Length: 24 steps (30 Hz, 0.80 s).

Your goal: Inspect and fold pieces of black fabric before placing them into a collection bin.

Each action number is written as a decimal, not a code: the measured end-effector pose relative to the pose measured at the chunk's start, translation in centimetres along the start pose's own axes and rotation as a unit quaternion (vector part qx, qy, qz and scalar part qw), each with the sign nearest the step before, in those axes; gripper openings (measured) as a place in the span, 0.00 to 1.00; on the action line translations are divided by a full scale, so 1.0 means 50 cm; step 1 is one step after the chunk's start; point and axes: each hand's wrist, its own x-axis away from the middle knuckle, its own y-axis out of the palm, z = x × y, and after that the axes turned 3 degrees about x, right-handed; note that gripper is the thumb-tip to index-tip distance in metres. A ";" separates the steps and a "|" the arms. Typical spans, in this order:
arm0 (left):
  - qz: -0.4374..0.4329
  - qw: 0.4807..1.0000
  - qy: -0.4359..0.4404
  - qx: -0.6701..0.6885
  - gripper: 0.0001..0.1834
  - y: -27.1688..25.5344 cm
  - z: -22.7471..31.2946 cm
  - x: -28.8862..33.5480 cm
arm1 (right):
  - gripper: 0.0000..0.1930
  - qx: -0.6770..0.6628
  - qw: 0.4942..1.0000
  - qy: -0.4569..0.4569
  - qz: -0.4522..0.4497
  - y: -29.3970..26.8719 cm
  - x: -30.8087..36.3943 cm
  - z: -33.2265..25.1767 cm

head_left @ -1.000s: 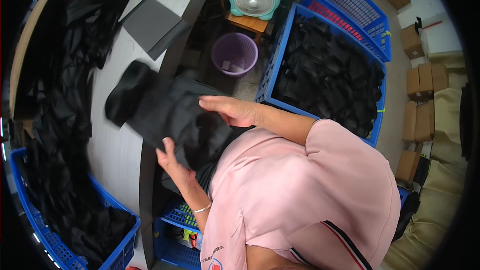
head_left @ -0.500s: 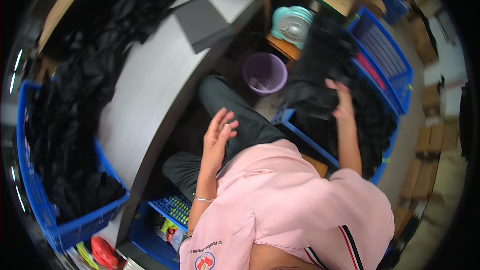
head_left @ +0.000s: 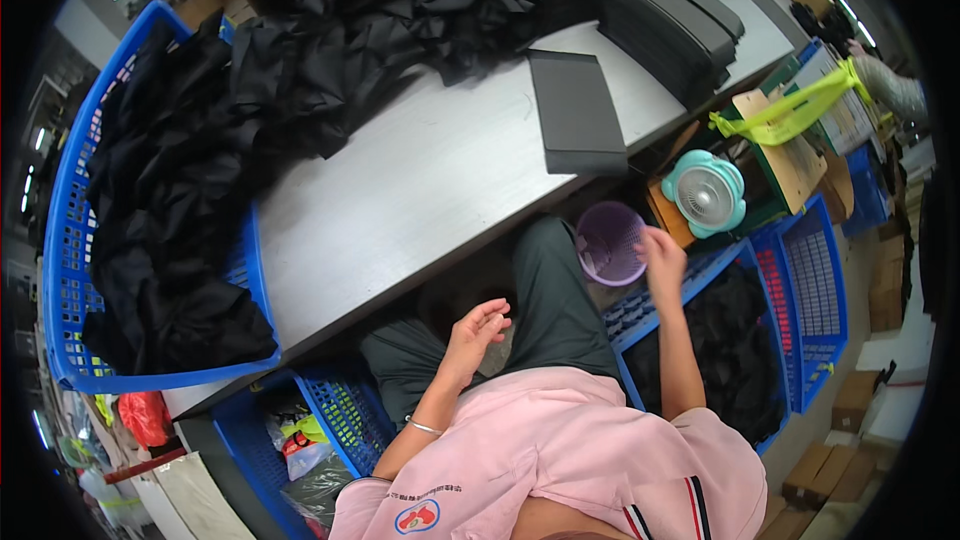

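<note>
My left hand point(head_left: 477, 340) hovers over my lap, holding nothing, its fingers loosely bent and apart. My right hand point(head_left: 664, 265) is lifted in front of a purple wastebasket point(head_left: 612, 243), empty, with fingers loosely curled and slightly blurred. Beneath my right forearm, black cloth point(head_left: 735, 345) lies in a blue crate at my right. A long heap of black cloth pieces point(head_left: 330, 70) covers the far left of the grey table point(head_left: 400, 190) and spills into a blue basket point(head_left: 165, 378). A flat dark grey sheet point(head_left: 578, 110) lies near the table's front edge.
Stacks of dark grey panels point(head_left: 675, 30) stand at the back of the table. A turquoise fan point(head_left: 705, 193) sits right of the wastebasket. Another blue crate point(head_left: 818, 285) stands at the right; a blue bin with bags point(head_left: 262, 450) is below the table. Cardboard boxes point(head_left: 825, 470) line the floor.
The black cloth by my right hand has dropped away and now lies in the right crate. My right hand has swung toward the wastebasket. The view has turned left, toward the table.
</note>
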 end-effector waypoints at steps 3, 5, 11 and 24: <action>-0.001 1.000 0.001 0.005 0.21 -0.021 0.003 -0.011 | 0.07 0.049 0.977 -0.172 -0.116 0.220 -0.066 -0.161; -0.002 1.000 0.005 0.002 0.20 -0.035 0.011 -0.013 | 0.06 0.108 0.929 -0.326 -0.141 0.337 -0.117 -0.242; 0.016 0.999 0.015 0.030 0.21 -0.070 0.056 0.002 | 0.17 0.346 0.827 -0.436 -0.076 0.605 -0.328 -0.278; 0.181 0.932 0.238 0.202 0.37 -0.051 0.196 -0.106 | 0.27 -0.047 0.886 -0.192 -0.419 0.441 0.022 -0.323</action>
